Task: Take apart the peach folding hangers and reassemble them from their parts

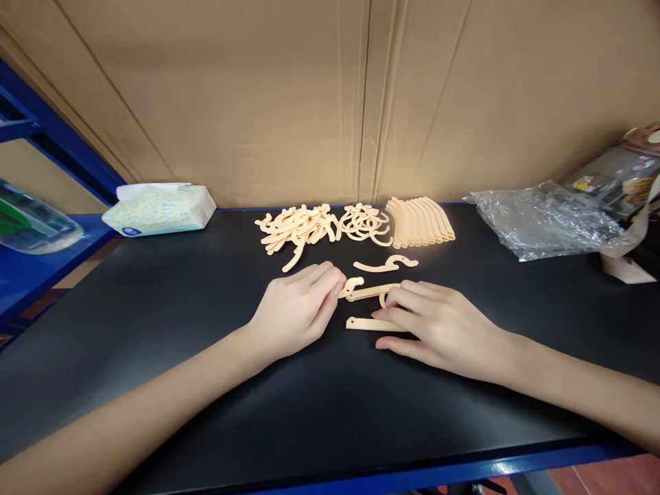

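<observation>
My left hand (302,302) is closed, its fingertips pinching a small cream-coloured curved piece (355,282) that mostly hides behind them. Touching or close to it is the end of a flat cream strip (368,293) with a rounded tip. My right hand (438,320) has its curled fingers on the other end of this strip, and part of a hook-shaped piece (382,300) shows beneath them. A second strip (368,324), with a hole near its end, runs under the right index finger, above the thumb. Just beyond the hands lies a wavy piece (379,267).
At the back of the black table (309,426) are a pile of curved pieces (304,227), a heap of hooks (361,221) and a row of stacked strips (420,221). A tissue pack (159,208) is on the left, clear plastic bags (546,220) on the right. Cardboard (232,103) stands behind.
</observation>
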Demonstrator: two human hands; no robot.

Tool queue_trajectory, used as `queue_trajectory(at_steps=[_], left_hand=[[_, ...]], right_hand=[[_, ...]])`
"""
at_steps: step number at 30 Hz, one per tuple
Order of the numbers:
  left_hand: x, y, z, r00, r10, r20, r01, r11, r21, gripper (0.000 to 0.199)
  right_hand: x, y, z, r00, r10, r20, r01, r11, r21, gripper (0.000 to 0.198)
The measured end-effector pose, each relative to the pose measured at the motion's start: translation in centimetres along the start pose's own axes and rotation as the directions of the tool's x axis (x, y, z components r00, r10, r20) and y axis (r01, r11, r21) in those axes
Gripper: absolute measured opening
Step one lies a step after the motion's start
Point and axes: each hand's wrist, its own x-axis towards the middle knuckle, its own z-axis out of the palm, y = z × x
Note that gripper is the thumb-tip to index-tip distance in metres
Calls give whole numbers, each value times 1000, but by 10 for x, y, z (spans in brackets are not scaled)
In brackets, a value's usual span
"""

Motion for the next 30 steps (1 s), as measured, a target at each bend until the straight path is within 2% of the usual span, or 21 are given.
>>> queue_trajectory(at_steps=[3, 7, 11, 14, 21, 26, 30], left_hand=[[0, -1, 0, 996, -82, 38, 84, 996, -41, 20], [0, -1, 1, 968, -190, 167, 208, 973, -100, 26], [1, -1, 2, 942, -208, 264, 244, 963, -112, 32], [2, -2, 1, 929, -221, 298, 268, 956, -124, 31], [3, -2, -2, 919, -261, 295, 332, 917, -222, 28], [2, -2, -3, 941, -256, 223, 312, 911, -269, 28], [1, -1, -3, 952, -214, 220, 274, 917, -290, 30]], right_hand=[[2, -3, 1, 999, -45, 1, 45, 998, -47, 20], [2, -5, 0, 987, -158, -10, 157, 983, -99, 20], [-1, -4, 3, 961, -268, -65, 251, 947, -201, 18], [-4, -2, 5, 960, -273, -59, 250, 936, -248, 16], [-2, -3, 1, 972, -234, -30, 217, 936, -278, 17], [-1, -3, 0, 978, -204, -45, 184, 943, -278, 18], [-1, -3, 0, 981, -189, -53, 168, 948, -271, 21]])
